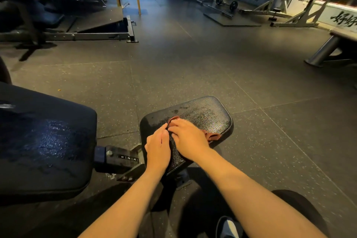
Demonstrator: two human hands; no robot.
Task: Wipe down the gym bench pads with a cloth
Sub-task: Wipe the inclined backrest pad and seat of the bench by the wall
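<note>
At the far left the large back pad point(44, 141) lay dark, with a wet sheen streaked across its near face. By that sheen, it had probably been sprayed or wiped already. Just right of it, the adjustment bracket point(123, 158), with its numbered notches, joined it to the smaller seat pad point(204, 112), which was where the work was.

The left grip point(158, 147) rested released on the pad's near-left edge, its fingers fairly straight, holding nothing and pointing toward the cloth. Whether the fingertips touched the cloth's edge could not be told. The right grip point(188, 137) lay flat on the reddish-brown cloth point(212, 135), also released, palm and fingers pressing down rather than clenching. The cloth sat bunched on the middle of the seat pad, most of it hidden under the hand, with one corner poking out to the right near the stitched rim. A few damp spots showed on the pad's far-left part, and the far-right part gleamed.

The step in hand looked like wiping the seat. To do it well, the person would likely spread the cloth flatter first — a bunched wad covers little — and then press evenly and sweep in overlapping passes out to the rim and the rounded far corners. The left grip could steady the pad's edge. The seam along the rim would need a pass of its own, since moisture would tend to collect there.
</note>
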